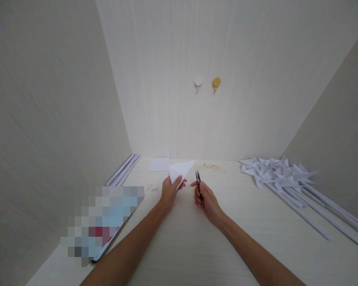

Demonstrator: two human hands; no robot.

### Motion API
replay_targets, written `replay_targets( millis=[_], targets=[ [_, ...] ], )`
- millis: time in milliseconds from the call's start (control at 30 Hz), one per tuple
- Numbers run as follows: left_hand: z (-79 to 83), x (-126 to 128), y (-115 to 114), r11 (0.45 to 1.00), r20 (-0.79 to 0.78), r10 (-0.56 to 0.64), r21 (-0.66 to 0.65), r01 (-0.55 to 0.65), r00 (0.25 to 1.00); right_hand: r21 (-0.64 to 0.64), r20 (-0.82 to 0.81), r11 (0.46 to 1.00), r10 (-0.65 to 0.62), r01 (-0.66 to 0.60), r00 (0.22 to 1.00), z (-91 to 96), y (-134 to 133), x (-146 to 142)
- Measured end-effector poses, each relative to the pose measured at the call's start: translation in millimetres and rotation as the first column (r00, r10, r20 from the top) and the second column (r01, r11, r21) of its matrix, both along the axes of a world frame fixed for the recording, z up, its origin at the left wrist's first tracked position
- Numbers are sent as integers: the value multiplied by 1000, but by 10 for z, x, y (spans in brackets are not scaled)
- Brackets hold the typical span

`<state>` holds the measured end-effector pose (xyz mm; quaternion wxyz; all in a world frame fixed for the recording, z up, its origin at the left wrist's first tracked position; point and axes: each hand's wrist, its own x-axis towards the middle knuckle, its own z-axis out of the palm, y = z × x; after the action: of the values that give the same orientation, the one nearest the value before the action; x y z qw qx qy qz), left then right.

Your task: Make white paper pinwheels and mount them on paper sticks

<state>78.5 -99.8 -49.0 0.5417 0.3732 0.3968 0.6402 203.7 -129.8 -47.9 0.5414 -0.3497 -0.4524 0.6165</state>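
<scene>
Pinching a pointed piece of white paper [179, 171] in the left hand [168, 192], thumb on top, above the table [170, 246]. Gripping a pair of scissors [200, 188] in the right hand [209, 200], with fingers curled round the handles and blades slightly parted. Near each other, paper and blades, but not touching.

Looking at risks first: possibly cutting crooked, from a loose pinch or a twisting sheet; possibly nicking the left fingertips, from bringing open blades in too close; possibly creasing the paper, from too hard a squeeze. Perhaps also bending the thin points of the pinwheels [271, 171], from a wide swing of the right forearm, or scattering the scraps [152, 186] with the left.

Counting next: one pointed paper and one pair of scissors, both in hand. One flat sheet [159, 164] on the table, near the back wall [167, 111]. On that wall, two hooks: one white hook [198, 82] and one yellow hook [216, 82]. At the far left, a small bundle of paper sticks [123, 171], perhaps three or four, hard to separate. Left of the left forearm, one blurred-out object [116, 214], impossible to identify. At the right, a heap of pinwheels, too overlapped to count, with at least four stems [298, 214]. Beside the left hand, a few scraps, number unclear.
</scene>
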Motion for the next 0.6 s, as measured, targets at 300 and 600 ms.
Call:
replay_targets(
  millis=[300, 600],
  targets=[
    [48, 16, -36, 1000, 56, 8, -8, -7, 998, 50, 237, 997, 53, -67, 970, -12, 24, 8],
    [89, 46, -90, 998, 88, -55, -19, 57, 995, 100, 356, 993, 20, -60, 934, -61, 25, -16]
  ],
)
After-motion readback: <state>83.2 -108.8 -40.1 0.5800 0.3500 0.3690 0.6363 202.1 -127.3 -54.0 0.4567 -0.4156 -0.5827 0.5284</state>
